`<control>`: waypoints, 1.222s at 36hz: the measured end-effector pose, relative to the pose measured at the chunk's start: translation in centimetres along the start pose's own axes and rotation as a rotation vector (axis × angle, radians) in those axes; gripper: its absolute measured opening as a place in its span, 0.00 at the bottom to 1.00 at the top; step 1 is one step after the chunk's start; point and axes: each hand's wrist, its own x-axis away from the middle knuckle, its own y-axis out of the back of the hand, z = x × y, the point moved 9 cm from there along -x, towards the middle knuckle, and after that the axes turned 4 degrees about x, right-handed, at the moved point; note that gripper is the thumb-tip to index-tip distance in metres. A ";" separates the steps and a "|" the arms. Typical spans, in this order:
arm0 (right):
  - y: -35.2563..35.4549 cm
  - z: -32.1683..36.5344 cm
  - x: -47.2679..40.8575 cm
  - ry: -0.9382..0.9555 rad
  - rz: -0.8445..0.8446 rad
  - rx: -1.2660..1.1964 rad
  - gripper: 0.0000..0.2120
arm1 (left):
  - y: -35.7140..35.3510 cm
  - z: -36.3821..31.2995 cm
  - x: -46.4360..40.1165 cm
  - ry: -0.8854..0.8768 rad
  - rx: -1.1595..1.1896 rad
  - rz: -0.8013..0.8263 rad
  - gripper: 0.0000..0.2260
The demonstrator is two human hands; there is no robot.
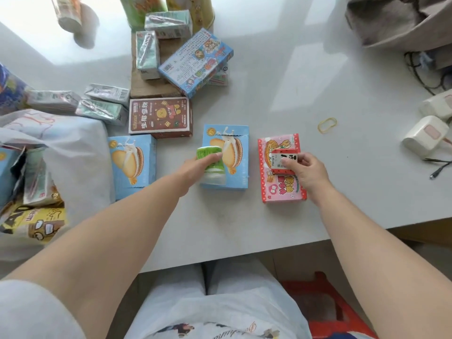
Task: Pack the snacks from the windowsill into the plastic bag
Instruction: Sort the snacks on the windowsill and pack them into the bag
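My left hand (pixel 195 165) grips a small green-and-white packet (pixel 209 162) over a light blue biscuit box (pixel 236 157) on the grey windowsill (pixel 305 99). My right hand (pixel 307 172) pinches a small red-and-white pack (pixel 285 160) above a pink snack box (pixel 281 189). A second light blue biscuit box (pixel 133 165) and a brown box (pixel 160 117) lie to the left. The white plastic bag (pixel 66 152) sits at the left edge, with several snack packs showing in its mouth.
Several green drink cartons (pixel 102 104), a blue printed box (pixel 195 62) and tall cans (pixel 144 11) fill the back left. A yellow rubber band (pixel 327 125), white chargers (pixel 425 135) with cables and a grey bag (pixel 396 18) lie to the right.
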 end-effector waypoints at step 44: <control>-27.0 15.8 16.7 0.310 0.579 -0.028 0.09 | 23.4 2.4 23.0 -0.483 0.341 -0.648 0.30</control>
